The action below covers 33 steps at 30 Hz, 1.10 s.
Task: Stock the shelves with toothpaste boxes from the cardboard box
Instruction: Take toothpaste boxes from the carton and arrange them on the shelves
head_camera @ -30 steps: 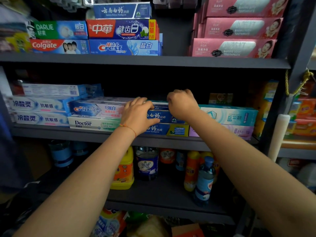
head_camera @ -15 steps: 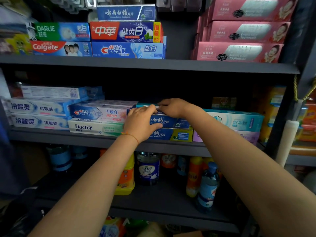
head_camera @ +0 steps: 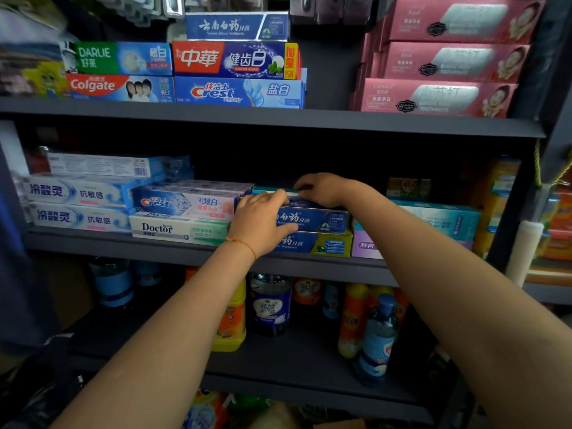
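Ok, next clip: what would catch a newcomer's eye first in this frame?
Two bare forearms reach to the middle shelf, where the left hand lies over the front of a dark blue cardboard toothpaste box and the right hand rests on top of the stack. Top right, three stacked pink toothpaste boxes stand out. Bright orange and yellow plastic bottles line the shelf below.

We see dim, uneven light: the glossy pink cardboard boxes (head_camera: pixel 445 60) on the top shelf catch a pale sheen, while the recess behind the dark grey metal middle shelf (head_camera: pixel 278 264) sinks into shadow. Edges bow and blur; the centre stays fairly sharp.
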Available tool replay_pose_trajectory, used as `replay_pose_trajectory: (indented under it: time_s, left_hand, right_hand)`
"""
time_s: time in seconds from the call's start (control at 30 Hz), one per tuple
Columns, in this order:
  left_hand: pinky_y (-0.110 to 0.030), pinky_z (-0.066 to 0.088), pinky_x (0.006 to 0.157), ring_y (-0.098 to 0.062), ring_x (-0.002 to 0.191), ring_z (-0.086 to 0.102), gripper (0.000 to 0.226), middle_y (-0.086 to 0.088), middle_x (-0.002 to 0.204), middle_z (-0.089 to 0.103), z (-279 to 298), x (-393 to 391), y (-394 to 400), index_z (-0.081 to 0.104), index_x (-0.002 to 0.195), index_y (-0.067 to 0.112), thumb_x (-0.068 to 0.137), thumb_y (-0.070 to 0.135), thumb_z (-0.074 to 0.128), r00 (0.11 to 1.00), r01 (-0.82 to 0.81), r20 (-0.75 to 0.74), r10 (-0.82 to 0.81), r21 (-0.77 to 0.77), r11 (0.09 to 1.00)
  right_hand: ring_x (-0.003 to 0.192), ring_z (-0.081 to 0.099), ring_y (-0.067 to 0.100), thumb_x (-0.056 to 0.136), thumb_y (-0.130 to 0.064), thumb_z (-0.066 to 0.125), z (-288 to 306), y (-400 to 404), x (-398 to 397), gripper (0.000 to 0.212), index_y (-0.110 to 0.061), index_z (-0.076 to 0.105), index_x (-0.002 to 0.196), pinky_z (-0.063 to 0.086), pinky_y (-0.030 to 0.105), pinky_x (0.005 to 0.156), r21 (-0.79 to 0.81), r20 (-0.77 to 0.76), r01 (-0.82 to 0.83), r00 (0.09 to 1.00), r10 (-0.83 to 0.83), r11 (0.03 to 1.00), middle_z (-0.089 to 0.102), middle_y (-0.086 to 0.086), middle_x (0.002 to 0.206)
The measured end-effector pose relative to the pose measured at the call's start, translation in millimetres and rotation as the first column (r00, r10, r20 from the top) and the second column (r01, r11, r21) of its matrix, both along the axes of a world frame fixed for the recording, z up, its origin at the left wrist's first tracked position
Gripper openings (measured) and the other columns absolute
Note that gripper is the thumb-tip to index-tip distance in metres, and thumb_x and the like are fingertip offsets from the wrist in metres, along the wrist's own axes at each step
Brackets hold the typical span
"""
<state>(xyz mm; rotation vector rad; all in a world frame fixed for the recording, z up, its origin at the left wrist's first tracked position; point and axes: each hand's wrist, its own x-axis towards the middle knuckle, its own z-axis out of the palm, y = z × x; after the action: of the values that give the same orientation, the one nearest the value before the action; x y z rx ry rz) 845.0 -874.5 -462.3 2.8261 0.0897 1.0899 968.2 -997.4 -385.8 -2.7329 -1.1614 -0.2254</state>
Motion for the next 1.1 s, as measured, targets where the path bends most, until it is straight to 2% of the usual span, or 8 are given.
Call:
replay_pose_trajectory:
  time_s: [0.17, 0.3, 0.4, 0.63, 0.77, 0.9, 1.03, 1.1]
  left_hand:
    - [-0.036, 0.03, 0.102, -0.026, 0.117, 0.054, 0.051, -0.002, 0.122, 0.064, -2.1, 1.0, -4.2, 0.056, 0.117, 0.018, 0.086, 0.059, 0.063, 0.999, -0.008, 0.044, 0.009, -0.03, 1.0]
    - [-0.036, 0.028, 0.103, -0.026, 0.117, 0.053, 0.052, -0.002, 0.122, 0.063, -4.2, 2.9, -7.1, 0.055, 0.117, 0.019, 0.087, 0.061, 0.06, 0.998, -0.031, 0.055, 0.032, -0.02, 0.999]
    - [-0.036, 0.027, 0.104, -0.026, 0.117, 0.052, 0.052, -0.002, 0.122, 0.062, -5.8, 4.4, -6.8, 0.055, 0.117, 0.019, 0.087, 0.061, 0.06, 0.998, -0.036, 0.06, 0.037, -0.016, 0.999]
    - [-0.037, 0.03, 0.104, -0.025, 0.114, 0.054, 0.051, -0.001, 0.117, 0.063, -6.7, 7.4, -6.0, 0.054, 0.114, 0.019, 0.087, 0.061, 0.06, 0.997, -0.051, 0.066, 0.051, -0.001, 0.999]
    - [-0.036, 0.029, 0.103, -0.024, 0.115, 0.053, 0.051, -0.001, 0.119, 0.063, -6.3, 8.0, -6.4, 0.054, 0.115, 0.02, 0.087, 0.062, 0.059, 0.996, -0.059, 0.06, 0.059, -0.002, 0.998]
    - [-0.036, 0.029, 0.103, -0.025, 0.116, 0.053, 0.052, -0.002, 0.121, 0.062, -6.4, 7.7, -6.4, 0.054, 0.116, 0.018, 0.088, 0.061, 0.059, 0.996, -0.063, 0.064, 0.062, 0.005, 0.998]
    - [-0.038, 0.029, 0.104, -0.025, 0.117, 0.054, 0.052, -0.003, 0.121, 0.063, -7.1, 7.8, -6.5, 0.055, 0.117, 0.018, 0.088, 0.061, 0.059, 0.995, -0.065, 0.072, 0.064, 0.012, 0.998]
    - [-0.039, 0.03, 0.104, -0.025, 0.117, 0.054, 0.052, -0.002, 0.121, 0.063, -6.9, 8.1, -7.5, 0.054, 0.115, 0.018, 0.087, 0.062, 0.058, 0.995, -0.073, 0.064, 0.072, 0.012, 0.997]
  right_hand:
    - [0.124, 0.05, 0.022, 0.1, -0.03, 0.052, 4.2, 3.4, 12.0, 0.036, -0.022, 0.055, 0.136, 0.039, 0.035, 0.103, -0.015, 0.006, 0.014, 1.0, -0.014, 1.0, 0.053, 0.004, 0.14]
    - [0.122, 0.051, 0.023, 0.101, -0.028, 0.051, -4.0, 2.8, 17.4, 0.035, -0.021, 0.055, 0.135, 0.04, 0.034, 0.1, 0.073, 0.03, 0.0, 1.0, -0.003, 0.997, 0.055, 0.005, 0.138]
    - [0.122, 0.052, 0.026, 0.102, -0.027, 0.048, -5.6, 5.2, 21.1, 0.037, -0.017, 0.053, 0.138, 0.041, 0.033, 0.098, 0.094, 0.12, 0.004, 0.993, -0.015, 0.996, 0.054, 0.01, 0.138]
    - [0.113, 0.058, 0.031, 0.1, -0.025, 0.051, 3.4, 4.7, 14.8, 0.034, -0.009, 0.057, 0.13, 0.046, 0.034, 0.09, -0.126, 0.339, 0.058, 0.941, -0.013, 0.99, 0.059, 0.017, 0.128]
    - [0.114, 0.055, 0.037, 0.098, -0.011, 0.051, 3.1, 8.3, 6.3, 0.037, -0.003, 0.048, 0.134, 0.047, 0.041, 0.09, -0.212, 0.498, 0.041, 0.864, 0.072, 0.976, 0.055, 0.021, 0.127]
    - [0.111, 0.052, 0.038, 0.092, -0.008, 0.056, 1.9, 5.6, -6.5, 0.034, 0.0, 0.054, 0.125, 0.049, 0.045, 0.084, -0.169, 0.622, -0.01, 0.775, 0.114, 0.986, 0.053, 0.019, 0.122]
    - [0.08, 0.06, 0.033, 0.064, -0.009, 0.081, -7.9, -14.9, -15.6, 0.035, -0.002, 0.067, 0.096, 0.048, 0.038, 0.058, -0.08, 0.81, -0.044, 0.579, 0.091, 0.996, 0.061, 0.013, 0.091]
    - [0.077, 0.06, 0.033, 0.062, -0.007, 0.08, -13.2, -28.3, -15.1, 0.039, -0.001, 0.067, 0.099, 0.049, 0.038, 0.059, -0.043, 0.851, -0.055, 0.521, 0.065, 0.998, 0.061, 0.013, 0.088]
